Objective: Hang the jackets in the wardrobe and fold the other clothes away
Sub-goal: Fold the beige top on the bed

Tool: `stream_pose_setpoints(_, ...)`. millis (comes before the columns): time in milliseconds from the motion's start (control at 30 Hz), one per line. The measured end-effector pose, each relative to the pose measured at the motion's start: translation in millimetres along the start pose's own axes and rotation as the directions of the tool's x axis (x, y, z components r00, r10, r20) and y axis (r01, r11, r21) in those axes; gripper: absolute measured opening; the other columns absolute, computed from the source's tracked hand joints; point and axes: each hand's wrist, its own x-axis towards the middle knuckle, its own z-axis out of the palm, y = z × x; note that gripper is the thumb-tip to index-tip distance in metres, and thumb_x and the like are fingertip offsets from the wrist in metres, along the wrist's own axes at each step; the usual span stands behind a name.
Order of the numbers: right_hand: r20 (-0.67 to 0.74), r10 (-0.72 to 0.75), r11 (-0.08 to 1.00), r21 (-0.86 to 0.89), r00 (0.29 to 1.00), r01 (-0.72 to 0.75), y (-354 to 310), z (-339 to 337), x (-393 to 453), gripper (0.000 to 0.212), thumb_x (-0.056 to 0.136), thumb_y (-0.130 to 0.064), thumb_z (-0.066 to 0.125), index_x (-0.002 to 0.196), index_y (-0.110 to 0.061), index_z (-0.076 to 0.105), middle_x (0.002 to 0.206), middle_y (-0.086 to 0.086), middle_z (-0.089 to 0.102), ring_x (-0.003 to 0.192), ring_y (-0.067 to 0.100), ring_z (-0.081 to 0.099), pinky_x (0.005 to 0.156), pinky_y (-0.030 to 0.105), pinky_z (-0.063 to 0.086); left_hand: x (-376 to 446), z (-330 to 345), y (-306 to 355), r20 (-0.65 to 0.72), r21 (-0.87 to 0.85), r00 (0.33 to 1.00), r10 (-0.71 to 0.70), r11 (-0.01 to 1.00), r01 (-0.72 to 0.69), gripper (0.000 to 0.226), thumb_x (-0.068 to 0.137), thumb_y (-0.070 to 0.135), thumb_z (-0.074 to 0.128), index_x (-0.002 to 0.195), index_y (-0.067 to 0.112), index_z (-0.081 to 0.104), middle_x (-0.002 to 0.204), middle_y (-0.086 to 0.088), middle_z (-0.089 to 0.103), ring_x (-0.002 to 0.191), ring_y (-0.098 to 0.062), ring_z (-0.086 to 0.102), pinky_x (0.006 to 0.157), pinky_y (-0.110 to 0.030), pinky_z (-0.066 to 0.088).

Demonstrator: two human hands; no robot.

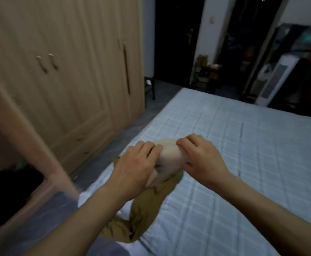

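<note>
A cream-coloured garment (169,156), bunched into a small bundle, is held above the bed between both hands. My left hand (138,163) grips its left side and my right hand (200,157) pinches its right side. Beneath them hangs an olive-brown garment (145,209), trailing down onto the near edge of the bed; whether a hand holds it too is hidden. The wooden wardrobe (68,71) stands at the left with its far doors shut. One wardrobe door (31,145) stands open at the near left, blurred.
The bed (243,154) with a light blue checked cover fills the right half. A narrow strip of grey floor (114,145) runs between bed and wardrobe. Dark doorways (175,43), a small dark stool (150,87) and cluttered shelves (289,61) lie at the back.
</note>
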Motion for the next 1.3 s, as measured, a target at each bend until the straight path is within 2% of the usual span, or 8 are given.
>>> stream_pose_setpoints(167, -0.062, -0.158, 0.977, 0.138, 0.985, 0.165, -79.8, 13.9, 53.3, 0.047, 0.067, -0.024, 0.073, 0.111, -0.021, 0.058, 0.103, 0.001, 0.055, 0.086, 0.025, 0.054, 0.067, 0.039, 0.048, -66.3, -49.3, -40.7, -0.039, 0.109, 0.97, -0.241, 0.964, 0.244, 0.075, 0.065, 0.037, 0.073, 0.131, 0.012, 0.048, 0.116, -0.009, 0.057, 0.097, -0.03, 0.054, 0.073, -0.042, 0.05)
stream_pose_setpoints(333, -0.103, -0.329, 0.916, 0.207, 0.939, 0.343, -167.0, 33.5, 88.1, 0.051, 0.065, -0.026, 0.078, 0.111, -0.021, 0.057, 0.102, 0.002, 0.056, 0.084, 0.023, 0.055, 0.066, 0.039, 0.049, -127.6, -101.2, -88.1, -0.115, 0.22, 0.924, -0.363, 0.898, 0.38, 0.054, 0.066, 0.023, 0.075, 0.115, 0.013, 0.054, 0.103, -0.007, 0.059, 0.088, -0.029, 0.054, 0.065, -0.042, 0.049)
stream_pose_setpoints(567, -0.306, -0.47, 0.827, 0.174, 0.828, 0.534, -286.2, 44.1, 133.3, 0.068, 0.062, -0.025, 0.077, 0.126, -0.016, 0.055, 0.119, 0.008, 0.055, 0.108, 0.026, 0.051, 0.086, 0.041, 0.047, -211.5, -175.8, -158.7, -0.342, 0.432, 0.915, -0.217, 0.828, 0.358, 0.039, 0.072, 0.018, 0.073, 0.107, 0.009, 0.057, 0.094, -0.01, 0.063, 0.079, -0.032, 0.054, 0.063, -0.04, 0.038)
stream_pose_setpoints(667, -0.332, -0.428, 0.849, 0.171, 0.841, 0.5, -334.9, 55.5, 150.0, 0.076, 0.061, -0.027, 0.085, 0.128, -0.017, 0.053, 0.123, 0.009, 0.052, 0.111, 0.027, 0.05, 0.086, 0.04, 0.047, -244.8, -204.2, -191.3, -0.406, 0.469, 0.895, -0.187, 0.798, 0.379, 0.025, 0.079, 0.014, 0.068, 0.102, 0.007, 0.061, 0.093, -0.012, 0.064, 0.076, -0.033, 0.056, 0.06, -0.043, 0.041)
stream_pose_setpoints(800, -0.388, -0.418, 0.83, 0.205, 0.821, 0.519, -403.8, 67.8, 173.0, 0.062, 0.065, -0.027, 0.077, 0.122, -0.014, 0.056, 0.116, 0.008, 0.052, 0.1, 0.026, 0.053, 0.078, 0.038, 0.046, -300.3, -225.7, -233.6, -0.391, 0.506, 0.893, -0.224, 0.758, 0.411, 0.026, 0.076, 0.014, 0.074, 0.1, 0.005, 0.066, 0.095, -0.012, 0.064, 0.078, -0.033, 0.058, 0.061, -0.042, 0.041)
stream_pose_setpoints(933, -0.393, -0.492, 0.765, 0.23, 0.777, 0.601, -460.3, 80.1, 196.8, 0.052, 0.074, -0.041, 0.06, 0.12, -0.016, 0.054, 0.113, 0.005, 0.053, 0.096, 0.026, 0.054, 0.075, 0.039, 0.048, -346.2, -241.9, -269.7, -0.385, 0.515, 0.876, -0.29, 0.721, 0.464, 0.028, 0.073, 0.012, 0.076, 0.099, 0.004, 0.068, 0.095, -0.012, 0.064, 0.078, -0.034, 0.058, 0.062, -0.043, 0.042)
stream_pose_setpoints(1100, -0.387, -0.562, 0.707, 0.233, 0.731, 0.668, -507.0, 105.9, 239.0, 0.064, 0.065, -0.029, 0.082, 0.121, -0.019, 0.053, 0.113, 0.002, 0.05, 0.095, 0.025, 0.054, 0.075, 0.038, 0.048, -381.0, -251.4, -312.7, -0.345, 0.544, 0.879, -0.329, 0.693, 0.473, 0.032, 0.077, 0.016, 0.075, 0.106, 0.006, 0.066, 0.102, -0.012, 0.064, 0.085, -0.034, 0.06, 0.065, -0.043, 0.045)
stream_pose_setpoints(1300, -0.393, -0.643, 0.618, 0.242, 0.658, 0.748, -548.6, 157.6, 306.6, 0.064, 0.064, -0.03, 0.08, 0.122, -0.02, 0.056, 0.112, 0.001, 0.05, 0.095, 0.024, 0.052, 0.076, 0.034, 0.038, -400.0, -242.7, -374.6, -0.303, 0.578, 0.849, -0.432, 0.625, 0.525, 0.046, 0.073, 0.024, 0.077, 0.113, 0.01, 0.058, 0.11, -0.01, 0.063, 0.093, -0.031, 0.06, 0.07, -0.041, 0.049)
